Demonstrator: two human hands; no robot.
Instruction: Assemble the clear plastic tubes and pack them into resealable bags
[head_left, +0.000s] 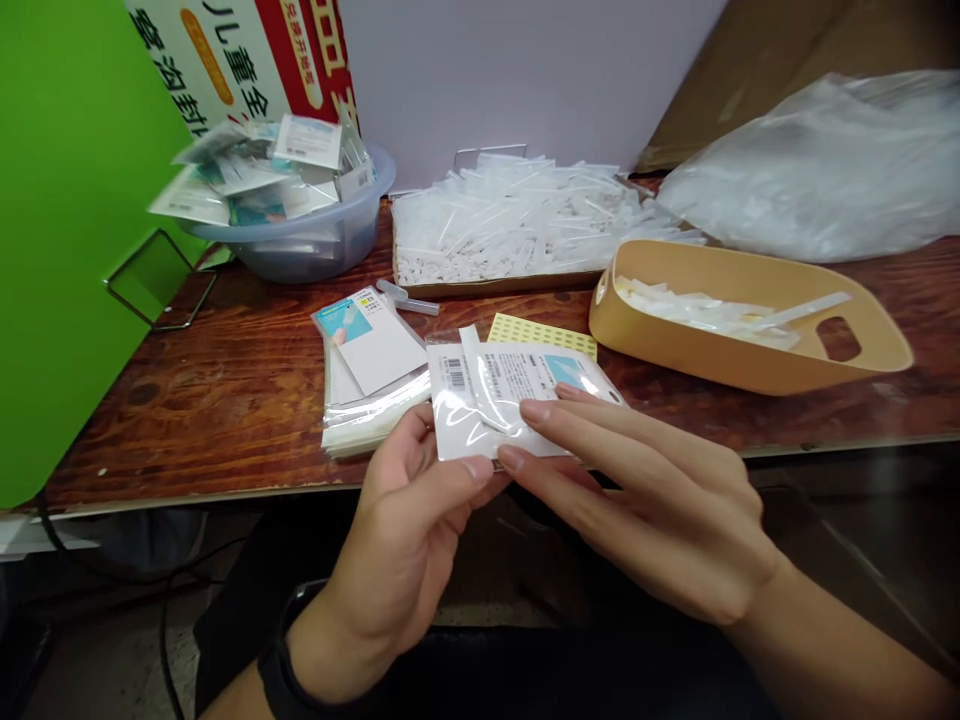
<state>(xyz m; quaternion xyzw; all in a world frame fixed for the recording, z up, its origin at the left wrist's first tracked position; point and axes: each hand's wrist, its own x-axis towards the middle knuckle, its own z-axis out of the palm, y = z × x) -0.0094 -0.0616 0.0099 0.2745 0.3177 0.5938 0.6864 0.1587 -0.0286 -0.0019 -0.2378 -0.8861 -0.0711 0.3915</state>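
Note:
A clear plastic packet with a printed card inside is gripped at its lower left edge by my left hand, thumb in front and fingers behind. My right hand lies over the packet's right part, fingers stretched out and fingertips touching its face. A narrow white strip crosses the packet and pokes above its top edge; whether it is inside cannot be told. Just left lies a stack of clear sleeves, topped by printed cards. Behind the packet is a yellow sheet of small round stickers.
A blue bowl heaped with filled packets stands back left. A shallow carton holds many clear tubes; two loose tubes lie before it. At right are a tan basket of white strips and a large plastic bag.

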